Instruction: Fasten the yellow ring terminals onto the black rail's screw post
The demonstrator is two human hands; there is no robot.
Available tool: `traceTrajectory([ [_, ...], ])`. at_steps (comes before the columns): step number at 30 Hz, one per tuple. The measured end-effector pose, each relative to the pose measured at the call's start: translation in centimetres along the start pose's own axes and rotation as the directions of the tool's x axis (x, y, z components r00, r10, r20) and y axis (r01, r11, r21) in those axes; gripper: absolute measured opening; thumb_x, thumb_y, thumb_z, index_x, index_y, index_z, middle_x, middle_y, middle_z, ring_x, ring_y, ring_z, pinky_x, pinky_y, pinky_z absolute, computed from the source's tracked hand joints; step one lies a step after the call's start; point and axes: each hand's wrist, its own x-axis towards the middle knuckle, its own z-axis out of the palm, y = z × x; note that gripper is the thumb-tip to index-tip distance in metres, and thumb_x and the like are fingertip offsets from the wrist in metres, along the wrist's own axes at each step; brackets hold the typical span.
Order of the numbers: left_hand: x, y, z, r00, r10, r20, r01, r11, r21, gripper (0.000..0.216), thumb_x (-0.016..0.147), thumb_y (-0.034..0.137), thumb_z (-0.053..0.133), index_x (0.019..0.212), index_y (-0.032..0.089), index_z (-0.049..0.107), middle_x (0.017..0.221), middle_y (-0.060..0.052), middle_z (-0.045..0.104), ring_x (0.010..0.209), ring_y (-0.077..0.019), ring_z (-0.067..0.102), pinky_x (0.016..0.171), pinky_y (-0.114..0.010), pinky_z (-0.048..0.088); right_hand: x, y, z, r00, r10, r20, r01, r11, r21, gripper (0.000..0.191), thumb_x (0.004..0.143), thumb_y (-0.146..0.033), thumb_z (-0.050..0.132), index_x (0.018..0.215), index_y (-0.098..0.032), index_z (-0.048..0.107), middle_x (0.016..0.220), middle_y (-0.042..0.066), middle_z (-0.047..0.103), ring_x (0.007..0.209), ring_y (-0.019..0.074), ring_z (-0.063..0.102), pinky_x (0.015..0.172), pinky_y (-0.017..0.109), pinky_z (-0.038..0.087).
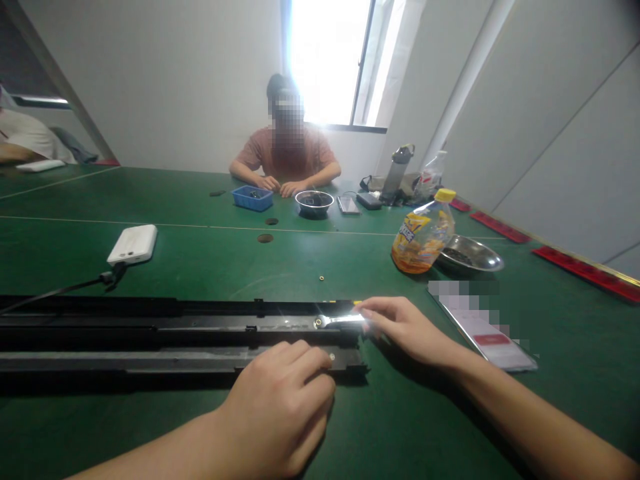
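Long black rails lie side by side across the green table in front of me. My left hand rests with curled fingers on the near rail's right end, pressing it down. My right hand pinches a small shiny metal wrench whose head sits on a fitting on the middle rail. A tiny brass ring lies loose on the table beyond the rails.
A white power bank with a cable lies at left. An orange drink bottle, a steel bowl and a phone are at right. Across the table a person sits behind a blue tray and a bowl.
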Motion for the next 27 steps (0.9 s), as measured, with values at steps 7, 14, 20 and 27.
traceTrajectory([
  [7, 0.0, 0.0, 0.0, 1.000, 0.004, -0.019, -0.004, 1.000, 0.001, 0.007, 0.094, 0.020, 0.061, 0.099, 0.020, 0.066, 0.109, -0.007, 0.067, 0.088, -0.0241, 0.057, 0.073, -0.040, 0.049, -0.2, -0.9, -0.5, 0.996, 0.003, 0.093, 0.002, 0.999, -0.051, 0.049, 0.099, -0.057, 0.067, 0.116, -0.014, 0.084, 0.092, 0.009, 0.079, 0.092, 0.0262, 0.070, 0.082, 0.036, 0.056],
  [14, 0.0, 0.0, -0.1, 1.000, 0.000, -0.015, 0.000, 1.000, 0.004, 0.007, 0.092, 0.019, 0.061, 0.098, 0.020, 0.066, 0.107, -0.007, 0.067, 0.087, -0.0240, 0.057, 0.072, -0.040, 0.049, -0.5, -1.8, -1.1, 0.977, 0.029, 0.213, -0.004, 0.993, -0.115, 0.046, 0.100, -0.050, 0.067, 0.126, -0.015, 0.082, 0.112, 0.010, 0.082, 0.103, 0.0292, 0.071, 0.090, 0.038, 0.055],
  [20, 0.1, 0.2, -0.2, 1.000, 0.001, -0.012, -0.001, 1.000, 0.003, 0.006, 0.091, 0.019, 0.062, 0.096, 0.020, 0.065, 0.105, -0.007, 0.066, 0.086, -0.0242, 0.057, 0.072, -0.040, 0.049, -0.7, -2.3, -1.1, 0.966, 0.014, 0.256, 0.016, 0.993, -0.115, 0.044, 0.102, -0.047, 0.065, 0.133, -0.019, 0.079, 0.125, 0.008, 0.081, 0.111, 0.0300, 0.072, 0.098, 0.041, 0.054],
  [27, 0.2, 0.0, -0.1, 1.000, 0.011, -0.010, -0.011, 1.000, -0.005, 0.006, 0.094, 0.019, 0.060, 0.097, 0.019, 0.065, 0.106, -0.007, 0.066, 0.088, -0.0243, 0.057, 0.073, -0.040, 0.049, -0.7, -2.3, -1.5, 0.971, 0.012, 0.237, 0.016, 0.993, -0.117, 0.046, 0.101, -0.050, 0.066, 0.129, -0.017, 0.081, 0.119, 0.010, 0.082, 0.103, 0.0294, 0.072, 0.091, 0.039, 0.055],
])
